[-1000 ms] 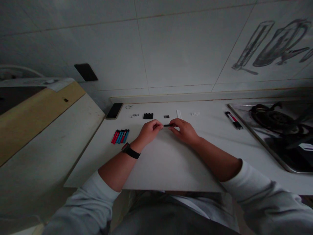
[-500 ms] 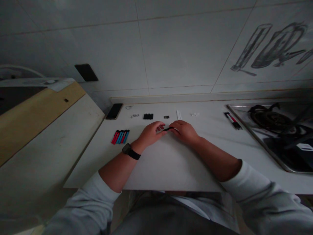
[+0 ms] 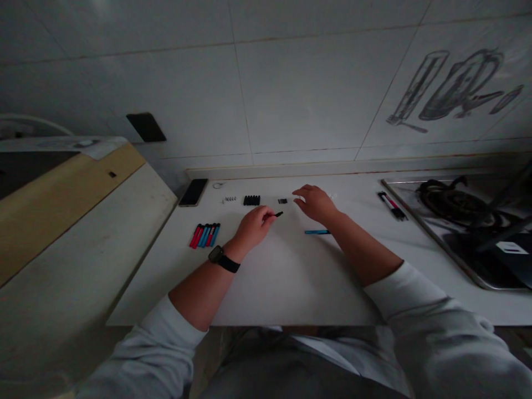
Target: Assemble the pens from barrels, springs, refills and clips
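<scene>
My left hand (image 3: 252, 226) pinches a short black pen part (image 3: 279, 214) above the white counter; its exact kind is too small to tell. My right hand (image 3: 315, 203) hovers with fingers apart and nothing visibly in them, over the spot where thin white strips lay; it hides them. A blue pen barrel (image 3: 317, 232) lies by my right wrist, its right end hidden behind the arm. Small dark pieces (image 3: 282, 201) lie between the hands. Beyond my left hand are a row of black parts (image 3: 251, 200) and several small springs (image 3: 229, 199).
Several red and blue pen barrels (image 3: 205, 235) lie at left. A phone (image 3: 193, 192) and a ring-shaped item (image 3: 218, 185) are farther back. Pens (image 3: 392, 205) lie beside the gas stove (image 3: 461, 194) at right. A pale panel (image 3: 141, 221) borders the counter's left side.
My hands have moved apart; the right went up and away, its fingers opening. A blue barrel now shows on the counter near it. My left hand keeps a black part.
</scene>
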`<action>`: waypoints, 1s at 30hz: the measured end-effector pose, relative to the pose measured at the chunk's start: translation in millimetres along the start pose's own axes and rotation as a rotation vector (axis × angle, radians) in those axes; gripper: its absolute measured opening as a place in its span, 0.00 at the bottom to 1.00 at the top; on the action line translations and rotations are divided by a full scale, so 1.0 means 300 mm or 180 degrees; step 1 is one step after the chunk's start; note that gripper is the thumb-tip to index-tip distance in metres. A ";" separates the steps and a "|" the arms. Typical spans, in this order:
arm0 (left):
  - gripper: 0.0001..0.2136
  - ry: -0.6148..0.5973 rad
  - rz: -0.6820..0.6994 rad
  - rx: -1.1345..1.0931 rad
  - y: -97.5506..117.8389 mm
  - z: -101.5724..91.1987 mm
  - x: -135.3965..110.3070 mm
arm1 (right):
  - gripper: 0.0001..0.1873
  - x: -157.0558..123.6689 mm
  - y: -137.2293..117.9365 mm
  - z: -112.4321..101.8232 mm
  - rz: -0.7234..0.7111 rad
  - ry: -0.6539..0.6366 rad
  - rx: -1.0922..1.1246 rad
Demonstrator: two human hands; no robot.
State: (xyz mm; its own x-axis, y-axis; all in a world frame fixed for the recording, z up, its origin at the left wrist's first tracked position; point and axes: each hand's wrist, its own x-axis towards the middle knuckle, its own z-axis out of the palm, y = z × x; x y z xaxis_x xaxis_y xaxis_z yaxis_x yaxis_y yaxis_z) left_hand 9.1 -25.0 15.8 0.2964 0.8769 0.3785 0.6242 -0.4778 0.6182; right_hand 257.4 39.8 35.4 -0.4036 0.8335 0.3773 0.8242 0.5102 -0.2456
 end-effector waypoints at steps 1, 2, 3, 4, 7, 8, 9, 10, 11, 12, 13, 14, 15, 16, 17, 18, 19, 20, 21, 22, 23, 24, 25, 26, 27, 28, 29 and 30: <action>0.02 -0.0003 -0.0014 -0.0004 -0.003 0.001 0.000 | 0.16 0.016 0.010 0.016 0.0071 -0.0091 -0.0112; 0.02 -0.0009 -0.0022 -0.0001 -0.005 0.002 0.000 | 0.16 0.027 0.017 0.033 0.0110 -0.0179 -0.0204; 0.02 -0.0011 -0.0025 0.0008 -0.005 0.002 0.000 | 0.17 0.034 0.020 0.051 0.0117 -0.0256 -0.0278; 0.02 -0.0009 -0.0022 0.0023 -0.004 0.002 0.000 | 0.17 0.038 0.020 0.068 0.0089 -0.0318 -0.0334; 0.02 -0.0007 0.0016 0.0085 0.001 0.002 0.001 | 0.18 0.033 0.016 0.102 -0.0048 -0.0380 -0.0419; 0.02 -0.0008 0.0016 0.0100 0.002 0.002 0.001 | 0.17 0.029 0.017 0.107 -0.0075 -0.0369 -0.0424; 0.02 -0.0011 0.0014 0.0109 0.003 0.003 0.002 | 0.16 0.026 0.018 0.109 -0.0084 -0.0349 -0.0422; 0.02 -0.0013 0.0011 0.0106 0.004 0.003 0.002 | 0.15 0.023 0.021 0.109 -0.0086 -0.0328 -0.0419; 0.02 -0.0014 0.0003 0.0098 0.004 0.003 0.002 | 0.14 0.021 0.025 0.106 -0.0082 -0.0309 -0.0423; 0.02 -0.0014 -0.0007 0.0091 0.004 0.003 0.002 | 0.14 0.020 0.029 0.103 -0.0076 -0.0292 -0.0436; 0.02 -0.0013 -0.0014 0.0087 0.004 0.003 0.003 | 0.14 0.019 0.033 0.100 -0.0073 -0.0278 -0.0456; 0.02 -0.0007 -0.0017 0.0085 0.004 0.003 0.002 | 0.15 0.019 0.037 0.097 -0.0074 -0.0266 -0.0479; 0.02 0.0000 -0.0014 0.0084 0.003 0.002 0.002 | 0.16 0.020 0.040 0.094 -0.0080 -0.0257 -0.0493; 0.02 0.0006 -0.0009 0.0085 0.003 0.002 0.002 | 0.17 0.020 0.041 0.092 -0.0089 -0.0249 -0.0498; 0.02 0.0010 -0.0002 0.0086 0.003 0.001 0.002 | 0.17 0.020 0.042 0.090 -0.0105 -0.0248 -0.0490; 0.01 0.0013 0.0001 0.0083 0.002 0.001 0.002 | 0.17 0.021 0.042 0.090 -0.0129 -0.0256 -0.0475; 0.01 0.0010 -0.0003 0.0079 0.002 0.001 0.002 | 0.16 0.021 0.042 0.089 -0.0148 -0.0269 -0.0454; 0.01 0.0004 -0.0015 0.0073 0.001 0.001 0.002 | 0.15 0.021 0.041 0.088 -0.0162 -0.0286 -0.0435; 0.02 -0.0001 -0.0032 0.0063 0.000 0.001 0.001 | 0.14 0.021 0.041 0.087 -0.0175 -0.0303 -0.0424; 0.02 -0.0006 -0.0050 0.0048 -0.001 0.001 0.001 | 0.14 0.022 0.041 0.085 -0.0178 -0.0311 -0.0425; 0.02 -0.0011 -0.0063 0.0031 -0.003 0.001 0.001 | 0.13 0.022 0.041 0.082 -0.0166 -0.0310 -0.0437; 0.02 -0.0016 -0.0068 0.0015 -0.004 0.002 0.001 | 0.13 0.023 0.041 0.079 -0.0140 -0.0303 -0.0460; 0.02 -0.0019 -0.0066 0.0005 -0.006 0.002 0.000 | 0.14 0.023 0.041 0.076 -0.0112 -0.0298 -0.0489; 0.02 -0.0023 -0.0061 0.0000 -0.007 0.003 0.000 | 0.13 0.023 0.041 0.072 -0.0092 -0.0301 -0.0517; 0.02 -0.0030 -0.0052 0.0000 -0.008 0.003 0.000 | 0.13 0.023 0.040 0.067 -0.0068 -0.0310 -0.0543; 0.02 -0.0040 -0.0045 0.0005 -0.009 0.004 0.000 | 0.12 0.023 0.038 0.062 -0.0044 -0.0336 -0.0573; 0.02 -0.0042 -0.0044 0.0011 -0.008 0.004 0.000 | 0.11 0.022 0.036 0.057 -0.0031 -0.0376 -0.0603; 0.02 -0.0040 -0.0050 0.0017 -0.007 0.004 0.001 | 0.11 0.021 0.032 0.052 -0.0020 -0.0421 -0.0634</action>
State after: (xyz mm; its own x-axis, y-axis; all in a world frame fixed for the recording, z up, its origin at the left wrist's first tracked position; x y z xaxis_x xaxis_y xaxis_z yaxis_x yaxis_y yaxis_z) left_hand 8.7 -23.7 13.6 0.2955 0.8849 0.3600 0.6327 -0.4636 0.6203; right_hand 256.6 53.4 21.4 -0.4465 0.8578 0.2546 0.8784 0.4744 -0.0576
